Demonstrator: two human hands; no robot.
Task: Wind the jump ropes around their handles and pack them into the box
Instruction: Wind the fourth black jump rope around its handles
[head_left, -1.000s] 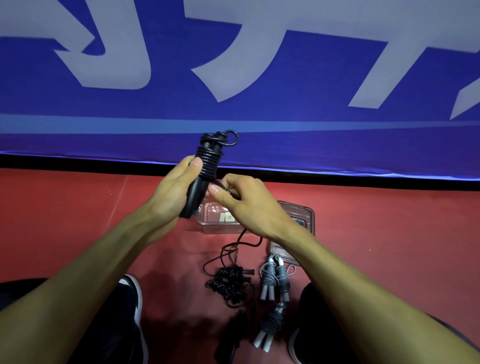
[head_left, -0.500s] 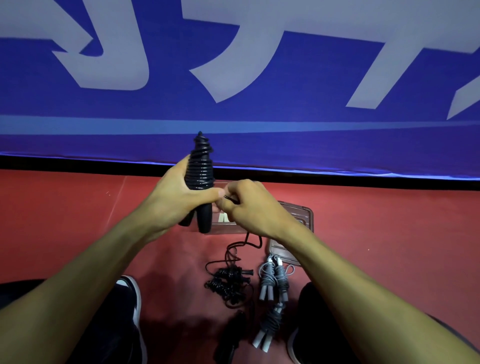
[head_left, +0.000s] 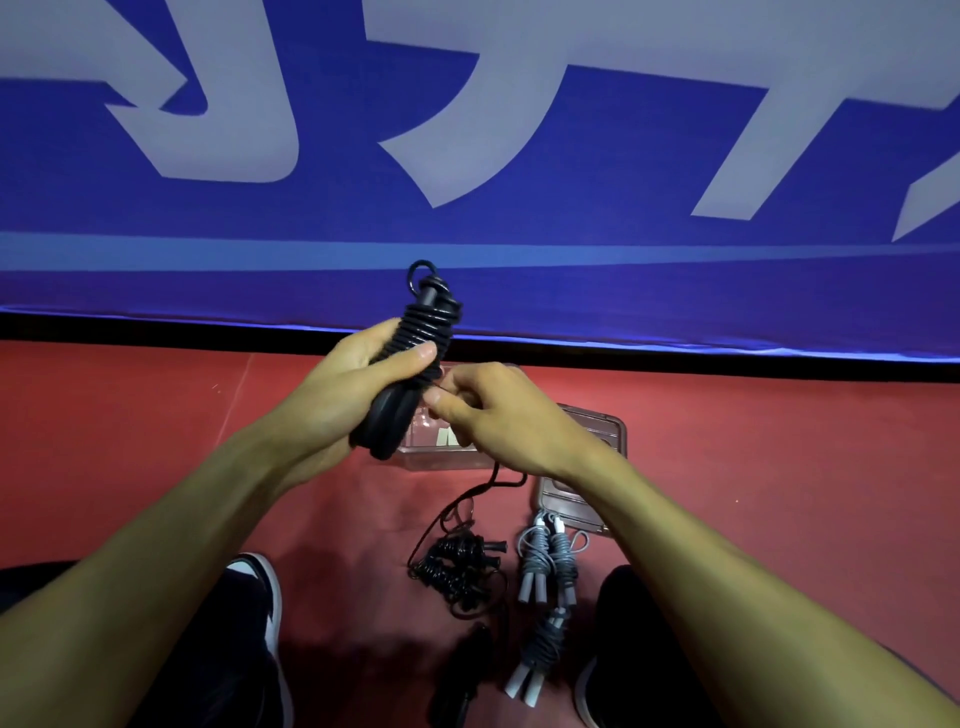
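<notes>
Head view shows the left hand (head_left: 358, 384) gripping the black rope handles (head_left: 410, 364), now tilted again, while the right hand (head_left: 488, 415) pinches the cord (head_left: 467, 499), so winding goes on.

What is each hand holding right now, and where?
Left hand grips black jump rope handles mid-length, below the coils; right hand pinches the loose cord beside them.

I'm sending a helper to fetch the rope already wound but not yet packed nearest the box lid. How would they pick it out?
On the red floor, find the brownish plastic lid beside the clear plastic box. Just below the lid lies the upper grey wound jump rope. Unlike the loose black rope tangle to its left, it is pale and neatly bound.
</notes>
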